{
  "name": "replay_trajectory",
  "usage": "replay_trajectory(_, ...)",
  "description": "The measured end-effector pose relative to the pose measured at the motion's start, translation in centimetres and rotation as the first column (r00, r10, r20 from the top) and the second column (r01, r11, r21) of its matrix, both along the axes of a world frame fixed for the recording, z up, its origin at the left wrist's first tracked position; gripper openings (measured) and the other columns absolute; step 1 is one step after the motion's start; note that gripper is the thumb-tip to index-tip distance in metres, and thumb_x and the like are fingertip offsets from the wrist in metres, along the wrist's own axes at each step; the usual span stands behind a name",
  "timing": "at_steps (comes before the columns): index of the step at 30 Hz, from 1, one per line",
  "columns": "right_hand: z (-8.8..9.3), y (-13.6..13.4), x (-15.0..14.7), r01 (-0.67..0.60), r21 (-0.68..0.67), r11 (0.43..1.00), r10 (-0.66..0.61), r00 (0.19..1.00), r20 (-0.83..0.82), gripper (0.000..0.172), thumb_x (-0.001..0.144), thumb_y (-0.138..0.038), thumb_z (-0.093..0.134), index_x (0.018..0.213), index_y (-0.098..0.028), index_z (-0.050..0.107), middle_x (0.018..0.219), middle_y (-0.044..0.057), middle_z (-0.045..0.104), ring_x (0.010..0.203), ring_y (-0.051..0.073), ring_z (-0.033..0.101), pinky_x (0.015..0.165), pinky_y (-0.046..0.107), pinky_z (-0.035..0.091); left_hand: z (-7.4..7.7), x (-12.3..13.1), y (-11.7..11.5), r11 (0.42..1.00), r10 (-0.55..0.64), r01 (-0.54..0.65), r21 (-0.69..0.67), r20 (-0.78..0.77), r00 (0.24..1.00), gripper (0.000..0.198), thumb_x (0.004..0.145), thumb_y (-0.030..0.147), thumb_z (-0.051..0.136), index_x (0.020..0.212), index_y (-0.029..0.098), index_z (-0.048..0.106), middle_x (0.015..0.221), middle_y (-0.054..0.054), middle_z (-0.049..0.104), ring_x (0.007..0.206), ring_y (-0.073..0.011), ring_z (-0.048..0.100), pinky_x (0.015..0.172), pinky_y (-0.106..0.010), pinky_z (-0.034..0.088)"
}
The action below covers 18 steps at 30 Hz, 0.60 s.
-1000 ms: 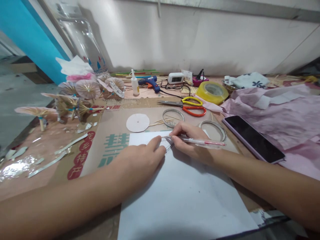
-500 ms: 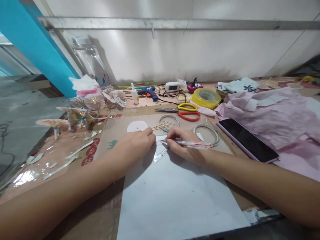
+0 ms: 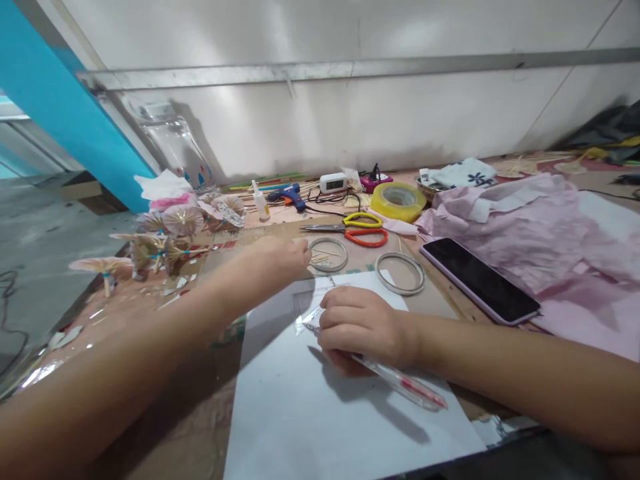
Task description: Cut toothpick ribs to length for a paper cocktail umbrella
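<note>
My right hand [image 3: 361, 327] rests curled on a white sheet of paper [image 3: 330, 407] and grips a clear pen with red ink [image 3: 400, 381], whose barrel points toward me and to the right. A small clear ruler [image 3: 309, 308] lies under its fingertips. My left hand [image 3: 283, 253] is stretched forward to the left rim of a metal ring [image 3: 328, 254] that has thin wooden sticks inside it. Its fingers are bunched, and what they hold, if anything, is hidden. A second metal ring [image 3: 400, 273] lies to the right.
Yellow and orange scissors [image 3: 361, 229], a yellow tape roll [image 3: 399, 200], a blue glue gun [image 3: 289, 195] and a glue bottle [image 3: 260, 202] lie at the back. A black phone [image 3: 479, 279] rests on pink paper [image 3: 540, 233] at right. Small paper umbrellas [image 3: 160, 237] stand at left.
My left hand has left the paper and reached forward to the ring with sticks. My right hand pulled back toward me, with the pen swung round. The camera tilted up.
</note>
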State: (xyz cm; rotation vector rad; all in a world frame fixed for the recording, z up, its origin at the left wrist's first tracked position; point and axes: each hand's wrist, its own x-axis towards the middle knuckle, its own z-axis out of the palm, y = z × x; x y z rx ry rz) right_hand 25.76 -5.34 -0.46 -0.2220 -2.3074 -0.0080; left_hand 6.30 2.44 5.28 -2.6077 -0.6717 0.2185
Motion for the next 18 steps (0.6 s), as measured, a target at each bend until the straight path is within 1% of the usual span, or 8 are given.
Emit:
replay_trajectory(1, -0.1, 0.1, 0.0, 0.017, -0.007, 1.000, -0.017, 1.000, -0.007, 0.015, 0.086, -0.011, 0.061, 0.091, -0.024, 0.055, 0.074, 0.001, 0.066, 0.068, 0.016, 0.056, 0.068, 0.031, 0.053, 0.0, 0.5, 0.8, 1.000, 0.019, -0.019, -0.006, 0.017, 1.000, 0.026, 0.087, -0.002, 0.049, 0.094, 0.012, 0.070, 0.088, -0.012, 0.067, 0.074, -0.0245, 0.068, 0.059, -0.033, 0.041)
replay_trajectory(4, -0.4, 0.3, -0.1, 0.049, -0.019, 0.999, -0.050, 0.998, -0.028, 0.022, 0.081, -0.007, 0.061, 0.091, -0.025, 0.052, 0.073, -0.001, 0.065, 0.065, 0.015, 0.054, 0.066, 0.029, 0.051, -0.2, 2.5, 3.3, 0.986, 0.156, -0.151, -0.063, 0.068, 0.985, 0.027, 0.086, 0.000, 0.050, 0.092, 0.014, 0.073, 0.090, -0.013, 0.072, 0.076, -0.0250, 0.069, 0.065, -0.034, 0.043)
replay_trajectory(7, -0.7, 0.4, -0.1, 0.054, -0.034, 0.998, -0.055, 0.998, -0.031, 0.028, 0.075, -0.005, 0.062, 0.092, -0.025, 0.050, 0.073, -0.002, 0.063, 0.064, 0.015, 0.054, 0.064, 0.029, 0.049, 0.1, 4.2, 5.0, 0.979, 0.183, -0.175, -0.100, 0.081, 0.980, 0.024, 0.084, 0.006, 0.056, 0.090, 0.016, 0.076, 0.090, -0.012, 0.074, 0.079, -0.0251, 0.070, 0.068, -0.034, 0.046)
replay_trajectory(9, -0.8, 0.5, -0.1, 0.060, -0.043, 0.997, -0.061, 0.998, -0.034, 0.030, 0.073, -0.004, 0.060, 0.092, -0.024, 0.050, 0.073, -0.001, 0.062, 0.064, 0.015, 0.054, 0.064, 0.029, 0.048, 0.6, 4.6, 5.3, 0.977, 0.187, -0.175, -0.123, 0.101, 0.977, 0.021, 0.086, 0.012, 0.058, 0.091, 0.018, 0.077, 0.095, -0.011, 0.075, 0.084, -0.0244, 0.071, 0.073, -0.033, 0.047)
replay_trajectory(11, -0.7, 0.6, -0.2, 0.071, -0.042, 0.997, -0.074, 0.996, -0.056, 0.028, 0.074, -0.004, 0.058, 0.093, -0.023, 0.051, 0.074, -0.001, 0.062, 0.063, 0.015, 0.055, 0.064, 0.029, 0.048, 1.1, 4.4, 5.1, 0.974, 0.204, -0.185, -0.133, 0.140, 0.969, 0.023, 0.091, 0.019, 0.055, 0.098, 0.020, 0.078, 0.101, -0.010, 0.075, 0.090, -0.0238, 0.070, 0.076, -0.032, 0.048)
replay_trajectory(14, -0.5, 0.7, -0.4, 0.092, -0.051, 0.994, -0.097, 0.989, -0.108, 0.023, 0.079, -0.005, 0.054, 0.093, -0.023, 0.051, 0.072, 0.000, 0.064, 0.062, 0.015, 0.055, 0.062, 0.027, 0.046, 1.5, 3.0, 4.3, 0.965, 0.253, -0.230, -0.129, 0.208, 0.945, 0.033, 0.098, 0.027, 0.045, 0.106, 0.020, 0.076, 0.107, -0.011, 0.075, 0.096, -0.0245, 0.069, 0.078, -0.032, 0.048)
replay_trajectory(17, -0.4, 0.8, -0.7, 0.107, -0.095, 0.990, -0.118, 0.986, -0.122, 0.017, 0.083, -0.008, 0.052, 0.091, -0.024, 0.051, 0.070, 0.000, 0.065, 0.061, 0.015, 0.056, 0.061, 0.027, 0.045, 0.8, 0.7, 3.6, 0.943, 0.320, -0.283, -0.173, 0.245, 0.915, 0.033, 0.098, 0.034, 0.047, 0.103, 0.021, 0.077, 0.106, -0.009, 0.076, 0.096, -0.0248, 0.069, 0.077, -0.032, 0.048)
replay_trajectory(18, -0.4, 0.8, -0.8, 0.111, -0.110, 0.988, -0.124, 0.985, -0.123, 0.016, 0.084, -0.009, 0.052, 0.090, -0.024, 0.051, 0.070, 0.000, 0.065, 0.061, 0.015, 0.056, 0.061, 0.027, 0.045, 0.3, 0.0, 3.4, 0.920, 0.364, -0.302, -0.250, 0.260, 0.894, 0.031, 0.097, 0.037, 0.050, 0.103, 0.023, 0.077, 0.105, -0.008, 0.077, 0.096, -0.0249, 0.069, 0.078, -0.031, 0.047)
